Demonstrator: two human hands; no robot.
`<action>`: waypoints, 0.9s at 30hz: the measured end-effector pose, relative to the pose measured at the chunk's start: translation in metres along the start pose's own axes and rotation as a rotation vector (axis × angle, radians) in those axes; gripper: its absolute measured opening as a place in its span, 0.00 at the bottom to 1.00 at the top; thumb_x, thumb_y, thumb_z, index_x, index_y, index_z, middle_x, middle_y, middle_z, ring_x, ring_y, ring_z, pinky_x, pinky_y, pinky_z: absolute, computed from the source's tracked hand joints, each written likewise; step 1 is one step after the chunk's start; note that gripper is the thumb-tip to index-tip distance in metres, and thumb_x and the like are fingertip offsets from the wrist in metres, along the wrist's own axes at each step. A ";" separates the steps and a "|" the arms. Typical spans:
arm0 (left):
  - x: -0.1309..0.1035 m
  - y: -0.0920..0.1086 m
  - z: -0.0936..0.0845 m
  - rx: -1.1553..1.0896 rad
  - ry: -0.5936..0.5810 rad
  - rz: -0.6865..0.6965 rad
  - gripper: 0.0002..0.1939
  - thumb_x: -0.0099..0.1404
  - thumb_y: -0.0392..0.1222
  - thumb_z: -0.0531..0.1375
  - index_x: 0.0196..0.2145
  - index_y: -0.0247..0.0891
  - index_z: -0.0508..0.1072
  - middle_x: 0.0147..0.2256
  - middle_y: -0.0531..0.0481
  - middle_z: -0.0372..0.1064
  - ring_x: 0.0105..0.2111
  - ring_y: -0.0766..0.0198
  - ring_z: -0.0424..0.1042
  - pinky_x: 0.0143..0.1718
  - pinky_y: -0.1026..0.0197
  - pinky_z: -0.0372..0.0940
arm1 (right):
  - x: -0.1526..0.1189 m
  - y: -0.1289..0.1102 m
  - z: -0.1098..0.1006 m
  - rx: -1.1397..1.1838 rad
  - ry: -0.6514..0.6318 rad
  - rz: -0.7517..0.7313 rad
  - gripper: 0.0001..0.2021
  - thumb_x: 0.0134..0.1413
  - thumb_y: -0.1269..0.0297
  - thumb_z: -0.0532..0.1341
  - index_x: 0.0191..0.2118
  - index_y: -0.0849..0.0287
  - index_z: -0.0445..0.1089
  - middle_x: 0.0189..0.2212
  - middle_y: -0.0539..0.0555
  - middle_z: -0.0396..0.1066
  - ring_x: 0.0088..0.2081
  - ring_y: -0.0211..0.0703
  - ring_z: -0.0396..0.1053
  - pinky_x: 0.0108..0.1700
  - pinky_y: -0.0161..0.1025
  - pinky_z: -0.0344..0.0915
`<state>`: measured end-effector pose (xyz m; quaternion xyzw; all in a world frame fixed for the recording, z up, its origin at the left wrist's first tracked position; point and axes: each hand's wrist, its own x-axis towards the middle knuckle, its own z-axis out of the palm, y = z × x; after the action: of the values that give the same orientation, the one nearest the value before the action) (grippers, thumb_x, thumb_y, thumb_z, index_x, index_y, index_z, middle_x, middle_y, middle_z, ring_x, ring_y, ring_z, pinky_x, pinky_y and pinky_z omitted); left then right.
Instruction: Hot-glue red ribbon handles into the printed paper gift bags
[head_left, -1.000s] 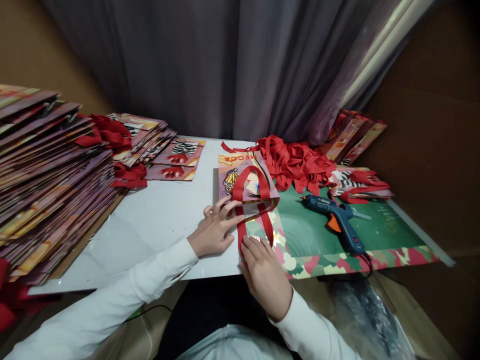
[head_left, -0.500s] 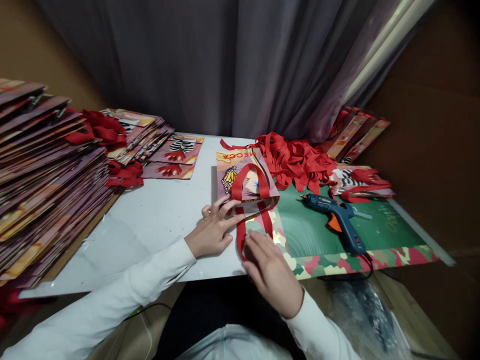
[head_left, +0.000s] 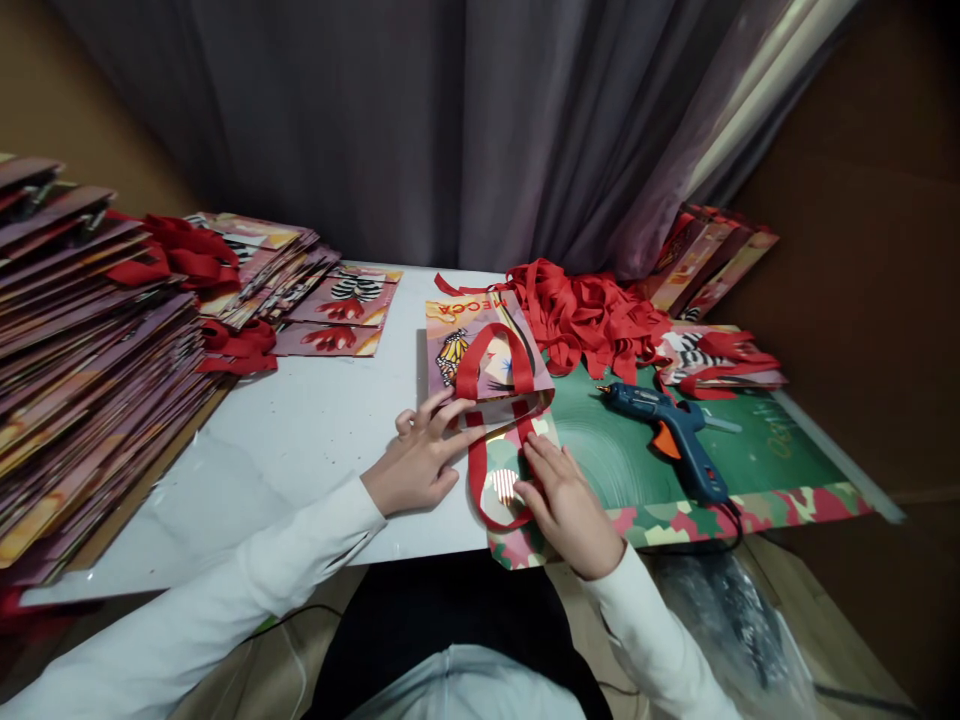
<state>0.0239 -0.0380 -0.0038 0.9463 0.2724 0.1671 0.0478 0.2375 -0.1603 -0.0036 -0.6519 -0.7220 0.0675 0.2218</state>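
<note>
A printed paper gift bag (head_left: 442,320) lies flat on the table, its mouth facing me. One red ribbon handle (head_left: 466,375) loops over its front; a second ribbon handle (head_left: 477,490) loops from the mouth toward me. My left hand (head_left: 424,455) rests open at the left of the mouth, fingers spread with the tips on the bag's edge. My right hand (head_left: 566,500) is open too, its fingertips on the right strand of the near loop. To the right lies a blue glue gun (head_left: 679,430) with an orange trigger.
Stacks of flat printed bags (head_left: 105,390) fill the left side. A heap of red ribbons (head_left: 589,315) lies behind the bag. Finished-looking bags with ribbons (head_left: 720,360) sit at the right on a green mat (head_left: 780,440). A grey curtain (head_left: 360,130) hangs behind the white table (head_left: 300,450).
My right hand has moved right and slightly up, from the near loop's lower part to its right strand, uncovering the loop's lower end. My left hand has stayed at the bag's mouth.
</note>
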 end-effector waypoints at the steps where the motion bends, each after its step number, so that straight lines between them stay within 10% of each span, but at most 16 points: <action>1: 0.000 0.000 0.000 -0.001 -0.002 0.001 0.34 0.52 0.33 0.54 0.58 0.51 0.65 0.62 0.44 0.50 0.62 0.40 0.45 0.48 0.44 0.51 | -0.001 0.008 -0.008 0.001 0.056 0.026 0.21 0.64 0.58 0.50 0.58 0.61 0.63 0.60 0.62 0.61 0.61 0.52 0.59 0.62 0.55 0.54; 6: -0.001 -0.001 -0.001 0.031 0.009 0.029 0.34 0.54 0.32 0.53 0.59 0.51 0.64 0.62 0.43 0.51 0.62 0.41 0.45 0.46 0.45 0.51 | -0.021 0.084 -0.055 -0.397 0.417 0.663 0.25 0.59 0.51 0.52 0.50 0.69 0.67 0.45 0.73 0.68 0.50 0.64 0.65 0.49 0.57 0.62; 13: 0.001 -0.004 -0.002 0.064 -0.001 0.058 0.33 0.56 0.33 0.51 0.59 0.50 0.64 0.62 0.41 0.50 0.62 0.40 0.45 0.44 0.46 0.53 | -0.031 0.167 -0.098 -0.441 -0.166 0.901 0.23 0.48 0.43 0.60 0.35 0.63 0.69 0.33 0.64 0.71 0.40 0.60 0.70 0.40 0.47 0.64; 21: -0.001 -0.004 0.000 0.072 0.004 0.067 0.33 0.56 0.32 0.51 0.59 0.49 0.64 0.62 0.41 0.50 0.63 0.41 0.45 0.44 0.46 0.53 | -0.027 0.151 -0.114 0.513 -0.023 1.113 0.19 0.37 0.58 0.67 0.38 0.58 0.66 0.30 0.54 0.72 0.29 0.43 0.69 0.27 0.36 0.65; 27: -0.001 -0.005 0.000 0.025 0.025 0.066 0.33 0.55 0.32 0.52 0.59 0.49 0.64 0.61 0.42 0.51 0.63 0.41 0.45 0.47 0.45 0.52 | -0.060 0.108 -0.095 1.264 0.136 0.699 0.23 0.42 0.45 0.64 0.44 0.49 0.63 0.23 0.46 0.58 0.20 0.35 0.56 0.19 0.34 0.54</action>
<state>0.0209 -0.0345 -0.0048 0.9531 0.2438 0.1772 0.0271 0.3778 -0.2215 0.0257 -0.5944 -0.2791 0.4984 0.5660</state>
